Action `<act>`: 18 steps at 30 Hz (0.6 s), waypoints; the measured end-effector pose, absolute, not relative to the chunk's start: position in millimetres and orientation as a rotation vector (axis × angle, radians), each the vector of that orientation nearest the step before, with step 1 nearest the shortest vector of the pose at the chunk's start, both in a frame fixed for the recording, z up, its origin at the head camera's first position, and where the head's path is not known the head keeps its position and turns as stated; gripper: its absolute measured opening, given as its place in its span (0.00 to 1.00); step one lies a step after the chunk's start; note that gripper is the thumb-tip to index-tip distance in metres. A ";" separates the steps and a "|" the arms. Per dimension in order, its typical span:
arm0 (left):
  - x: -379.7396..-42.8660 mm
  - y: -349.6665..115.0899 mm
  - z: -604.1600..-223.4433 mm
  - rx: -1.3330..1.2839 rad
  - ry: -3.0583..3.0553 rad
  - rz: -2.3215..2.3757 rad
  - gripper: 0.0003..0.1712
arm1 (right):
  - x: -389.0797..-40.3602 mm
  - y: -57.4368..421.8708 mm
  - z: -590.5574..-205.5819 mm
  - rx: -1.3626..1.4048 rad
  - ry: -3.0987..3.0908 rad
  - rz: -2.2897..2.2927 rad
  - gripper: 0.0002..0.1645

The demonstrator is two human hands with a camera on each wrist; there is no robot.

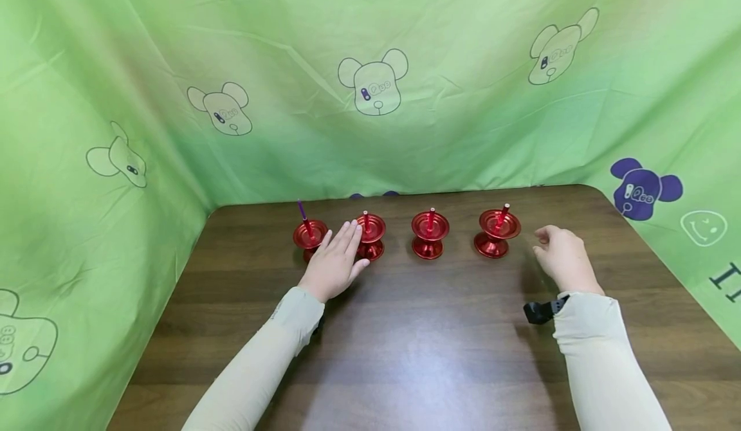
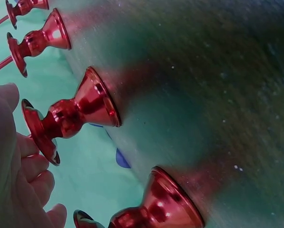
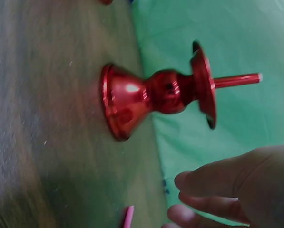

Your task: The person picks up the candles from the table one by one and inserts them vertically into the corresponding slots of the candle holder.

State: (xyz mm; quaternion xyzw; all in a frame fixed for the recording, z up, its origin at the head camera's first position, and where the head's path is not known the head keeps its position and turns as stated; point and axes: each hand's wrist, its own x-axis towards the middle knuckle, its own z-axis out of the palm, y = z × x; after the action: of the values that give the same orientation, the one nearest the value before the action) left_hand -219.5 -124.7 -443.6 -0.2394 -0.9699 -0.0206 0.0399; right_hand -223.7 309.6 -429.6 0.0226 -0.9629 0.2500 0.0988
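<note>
Several shiny red metal candle holders stand upright in a row, each a dish on a waisted foot with a thin red tube. A thin purple stick (image 1: 302, 210) rises from the leftmost holder (image 1: 303, 235). My left hand (image 1: 336, 265), fingers straight, reaches over the space between that holder and the second one (image 1: 375, 229). Its fingertips overlap the second dish; in the left wrist view the fingers lie right beside a dish (image 2: 39, 133). My right hand (image 1: 564, 257) hovers right of the rightmost holder (image 1: 492, 244), fingers loosely bent, nothing visible between them.
Another red holder (image 1: 429, 246) stands between the second and the rightmost. A short piece of a pink stick (image 3: 128, 217) shows low in the right wrist view. Green printed cloth (image 1: 278, 45) hangs round the wooden table (image 1: 370, 328). A black strap device (image 1: 541, 312) sits at the right wrist.
</note>
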 end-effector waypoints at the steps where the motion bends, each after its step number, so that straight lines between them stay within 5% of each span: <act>1: -219.6 -124.7 -443.6 -0.733 -2.976 -0.064 0.42 | -224.0 311.1 -431.0 0.055 -2.859 0.724 0.18; 18: -220.0 -125.8 -444.5 -0.736 -2.980 -0.096 0.42 | -227.9 320.4 -448.9 -0.179 -3.044 0.667 0.12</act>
State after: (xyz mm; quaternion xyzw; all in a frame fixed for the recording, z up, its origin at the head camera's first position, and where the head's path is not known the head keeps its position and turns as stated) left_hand -220.0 -125.8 -444.5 -0.2396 -0.9697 -0.0312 0.0355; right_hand -227.9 320.4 -448.9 -0.0572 -0.9752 0.2136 0.0099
